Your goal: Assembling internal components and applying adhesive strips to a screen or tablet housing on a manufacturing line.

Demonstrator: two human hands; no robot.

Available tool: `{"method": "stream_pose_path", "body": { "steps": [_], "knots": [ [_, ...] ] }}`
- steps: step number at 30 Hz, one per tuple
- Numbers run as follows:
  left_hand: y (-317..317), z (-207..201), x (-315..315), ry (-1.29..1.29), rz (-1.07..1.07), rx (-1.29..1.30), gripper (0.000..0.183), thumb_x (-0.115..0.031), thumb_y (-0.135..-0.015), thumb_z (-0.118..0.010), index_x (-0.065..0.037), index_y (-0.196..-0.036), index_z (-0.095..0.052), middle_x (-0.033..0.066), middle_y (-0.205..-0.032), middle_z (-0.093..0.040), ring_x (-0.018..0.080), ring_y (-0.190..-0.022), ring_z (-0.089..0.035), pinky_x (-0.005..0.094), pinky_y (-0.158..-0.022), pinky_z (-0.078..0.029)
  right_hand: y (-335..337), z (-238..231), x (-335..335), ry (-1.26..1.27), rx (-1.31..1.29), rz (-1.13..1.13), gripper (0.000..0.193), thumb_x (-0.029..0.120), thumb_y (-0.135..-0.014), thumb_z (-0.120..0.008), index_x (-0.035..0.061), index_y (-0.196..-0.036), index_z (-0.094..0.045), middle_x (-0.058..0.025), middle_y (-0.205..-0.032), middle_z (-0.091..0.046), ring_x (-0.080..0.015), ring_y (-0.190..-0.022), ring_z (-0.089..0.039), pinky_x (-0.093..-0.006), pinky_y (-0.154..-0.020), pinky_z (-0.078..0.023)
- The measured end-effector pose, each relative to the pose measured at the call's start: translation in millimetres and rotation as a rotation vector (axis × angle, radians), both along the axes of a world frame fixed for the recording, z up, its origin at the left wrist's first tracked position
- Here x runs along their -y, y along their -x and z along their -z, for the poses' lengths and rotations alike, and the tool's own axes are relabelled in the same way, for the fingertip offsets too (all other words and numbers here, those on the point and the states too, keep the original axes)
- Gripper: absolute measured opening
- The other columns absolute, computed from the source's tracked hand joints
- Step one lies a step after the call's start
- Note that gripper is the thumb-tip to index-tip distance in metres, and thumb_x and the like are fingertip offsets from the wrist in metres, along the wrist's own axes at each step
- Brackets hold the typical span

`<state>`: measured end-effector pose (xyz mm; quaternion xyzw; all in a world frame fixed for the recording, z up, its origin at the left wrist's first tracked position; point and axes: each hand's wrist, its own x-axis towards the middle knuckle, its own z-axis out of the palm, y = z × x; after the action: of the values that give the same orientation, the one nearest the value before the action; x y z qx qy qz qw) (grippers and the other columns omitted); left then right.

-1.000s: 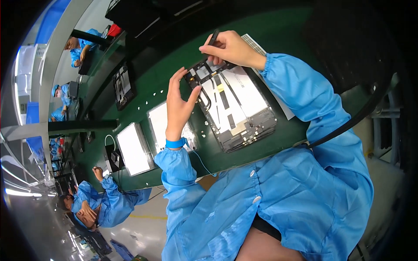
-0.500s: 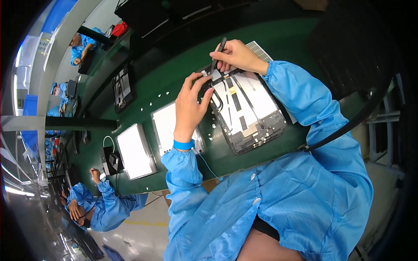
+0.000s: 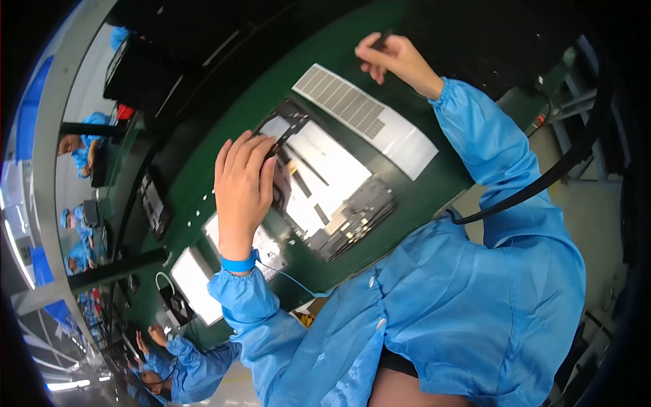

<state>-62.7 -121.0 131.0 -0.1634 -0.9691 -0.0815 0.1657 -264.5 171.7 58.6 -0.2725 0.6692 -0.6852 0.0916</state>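
An opened tablet [image 3: 339, 159] with white panels, dark strips and black circuit parts lies on the green table. My left hand [image 3: 243, 169], in a blue wrist strap, is open over its upper left corner, fingers stretched and resting at the edge; the fingertips partly cover that corner. Away from the tablet, beyond a white label sheet [image 3: 407, 146] with rows of grey rectangles, my right hand [image 3: 393, 57] is raised and closed. The dark thing in its fingers is the black tweezers [image 3: 384, 38], mostly hidden by the hand and blurred against the dark background.
Left of the tablet lie a clear-covered flat panel [image 3: 268, 247] and a stack of white panels [image 3: 196, 285]. Small white scraps [image 3: 198, 213] dot the table. Another opened device [image 3: 154, 205] lies farther left. A co-worker in blue [image 3: 196, 370] sits at lower left. A black cable [image 3: 536, 190] crosses my right sleeve.
My right hand has lifted off the tablet's upper end with the tweezers and moved right, past the label sheet. The left hand stays at the corner. The whole view has turned rightward.
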Motion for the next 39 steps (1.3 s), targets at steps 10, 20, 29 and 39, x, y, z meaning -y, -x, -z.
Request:
{"method": "stream_pose_path", "body": {
  "steps": [10, 20, 29, 39],
  "knots": [
    [95, 51, -119, 0.379, 0.383, 0.793, 0.054, -0.054, -0.101, -0.042, -0.022, -0.141, -0.058, 0.0346, -0.145, -0.044, 0.0513, -0.131, -0.046, 0.0469, -0.116, -0.031, -24, 72, -44, -0.105, 0.209, -0.086, 0.021, 0.021, -0.095, -0.07, -0.0003, -0.099, -0.068, -0.0081, -0.08, -0.07, -0.0102, -0.062, -0.065, -0.0222, -0.055, -0.051],
    [92, 53, -119, 0.426, 0.435, 0.68, 0.053, -0.052, -0.1, -0.046, -0.024, -0.145, -0.054, 0.0379, -0.146, -0.04, 0.0543, -0.128, -0.047, 0.0462, -0.115, -0.032, -20, 77, -41, -0.183, 0.124, -0.167, 0.016, 0.015, -0.095, -0.07, -0.0007, -0.097, -0.067, -0.008, -0.08, -0.07, -0.01, -0.065, -0.066, -0.0221, -0.058, -0.053],
    [65, 1, -109, -0.026, 0.408, 0.336, 0.022, -0.025, -0.095, -0.064, -0.006, -0.103, -0.074, 0.0189, -0.108, -0.07, 0.0373, -0.102, -0.065, 0.0422, -0.098, -0.049, 2, 44, -8, 0.08, 0.194, -0.06, 0.027, 0.026, -0.099, -0.066, 0.0003, -0.105, -0.067, -0.0079, -0.085, -0.07, -0.0109, -0.071, -0.067, -0.0218, -0.059, -0.051],
    [31, 46, -5, -0.538, -0.187, -0.028, 0.014, -0.008, -0.093, -0.063, -0.003, -0.106, -0.065, 0.0137, -0.122, -0.064, 0.0333, -0.111, -0.062, 0.0382, -0.095, -0.048, -5, 14, 125, -0.022, 0.094, -0.197, 0.035, 0.039, -0.096, -0.068, 0.0049, -0.09, -0.065, -0.0021, -0.072, -0.065, -0.007, -0.057, -0.059, -0.0205, -0.05, -0.046]
  ]
}}
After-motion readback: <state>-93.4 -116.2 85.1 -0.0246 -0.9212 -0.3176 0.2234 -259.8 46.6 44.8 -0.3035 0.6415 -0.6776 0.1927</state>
